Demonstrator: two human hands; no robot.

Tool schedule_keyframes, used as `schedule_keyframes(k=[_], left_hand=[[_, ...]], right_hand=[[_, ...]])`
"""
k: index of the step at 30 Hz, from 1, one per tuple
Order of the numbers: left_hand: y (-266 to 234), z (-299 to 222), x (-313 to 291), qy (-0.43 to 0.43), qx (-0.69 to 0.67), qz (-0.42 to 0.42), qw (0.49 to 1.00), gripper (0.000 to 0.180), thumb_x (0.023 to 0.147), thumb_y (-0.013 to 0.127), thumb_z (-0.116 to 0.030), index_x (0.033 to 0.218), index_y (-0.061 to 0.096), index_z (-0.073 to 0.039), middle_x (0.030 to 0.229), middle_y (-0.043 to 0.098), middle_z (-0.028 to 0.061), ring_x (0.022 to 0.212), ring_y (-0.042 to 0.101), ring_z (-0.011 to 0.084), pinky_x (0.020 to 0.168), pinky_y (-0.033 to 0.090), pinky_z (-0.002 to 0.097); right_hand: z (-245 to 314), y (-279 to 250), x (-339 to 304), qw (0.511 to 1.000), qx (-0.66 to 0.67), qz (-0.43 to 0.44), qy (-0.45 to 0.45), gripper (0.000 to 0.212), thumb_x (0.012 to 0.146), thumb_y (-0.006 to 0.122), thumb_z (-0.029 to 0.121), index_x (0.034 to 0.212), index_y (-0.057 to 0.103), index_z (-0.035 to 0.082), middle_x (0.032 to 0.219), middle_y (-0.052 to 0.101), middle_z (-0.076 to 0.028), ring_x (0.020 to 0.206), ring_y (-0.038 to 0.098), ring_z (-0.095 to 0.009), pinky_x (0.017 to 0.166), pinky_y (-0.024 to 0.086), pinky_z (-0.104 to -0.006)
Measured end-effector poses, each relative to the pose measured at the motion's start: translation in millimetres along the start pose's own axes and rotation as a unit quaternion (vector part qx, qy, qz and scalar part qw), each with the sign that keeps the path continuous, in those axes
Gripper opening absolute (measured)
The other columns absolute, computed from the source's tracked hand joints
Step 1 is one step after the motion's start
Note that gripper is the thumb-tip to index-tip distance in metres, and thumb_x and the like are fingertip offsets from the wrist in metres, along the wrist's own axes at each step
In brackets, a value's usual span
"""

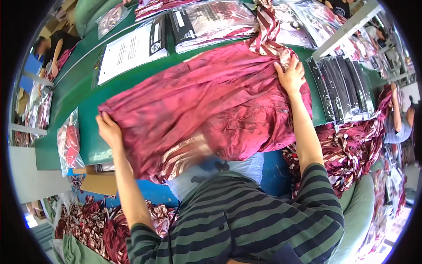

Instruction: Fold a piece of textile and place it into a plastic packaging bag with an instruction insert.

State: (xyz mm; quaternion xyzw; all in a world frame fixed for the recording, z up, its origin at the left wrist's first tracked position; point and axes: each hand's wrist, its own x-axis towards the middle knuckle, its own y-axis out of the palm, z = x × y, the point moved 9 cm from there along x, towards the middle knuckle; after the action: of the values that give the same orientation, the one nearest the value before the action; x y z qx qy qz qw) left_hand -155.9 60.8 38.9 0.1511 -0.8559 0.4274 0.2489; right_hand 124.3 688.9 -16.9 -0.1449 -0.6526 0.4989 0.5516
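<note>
A maroon satin cloth lies spread across the green table and hangs over its near edge, wrinkled and bunched at the near right. My left hand is closed on its left edge, the thumb on top. At the far right corner, my right hand lies on the fabric with its fingers apart. Maroon and cream striped fabric trails from that corner toward the far side. More striped fabric shows at the near edge, partly blurred.
Beyond the cloth lie a clear bag with a white sheet and packed garments. Folded black bags are stacked at right, beside a metal post. A small bagged item sits left. Fabric heaps flank me; other people work nearby.
</note>
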Motion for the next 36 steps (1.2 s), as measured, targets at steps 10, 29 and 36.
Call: schedule_keyframes(k=[10,29,36], left_hand=[[81,70,122,0.036,0.167,0.071,0.983,0.031,0.108,0.040,-0.040,0.106,0.051,-0.011,0.090,0.070,0.0217,0.078,0.063,0.0515,0.068,0.049,0.0566],[138,116,119,0.044,0.179,0.097,0.978,0.035,0.105,0.046,-0.036,0.105,0.063,-0.006,0.098,0.072,0.0191,0.085,0.065,0.0470,0.074,0.051,0.0529],[128,90,122,0.127,0.145,0.017,0.981,0.027,0.102,0.052,-0.016,0.119,0.067,-0.002,0.119,0.070,0.0159,0.106,0.067,0.0378,0.091,0.053,0.0432]], right_hand=[[29,-13,-11,0.976,0.128,0.169,-0.041,0.086,0.084,0.067,0.067,0.148,0.041,0.015,0.116,0.062,-0.023,0.099,0.067,-0.043,0.080,0.055,-0.0498],[7,15,3,0.986,0.121,0.071,-0.088,0.047,0.098,0.058,0.048,0.133,0.060,0.016,0.130,0.054,-0.015,0.116,0.055,-0.036,0.094,0.045,-0.0485],[6,-2,16,0.984,0.154,0.002,-0.090,0.038,0.099,0.058,0.040,0.127,0.063,0.015,0.128,0.056,-0.013,0.115,0.055,-0.034,0.096,0.044,-0.0446]])
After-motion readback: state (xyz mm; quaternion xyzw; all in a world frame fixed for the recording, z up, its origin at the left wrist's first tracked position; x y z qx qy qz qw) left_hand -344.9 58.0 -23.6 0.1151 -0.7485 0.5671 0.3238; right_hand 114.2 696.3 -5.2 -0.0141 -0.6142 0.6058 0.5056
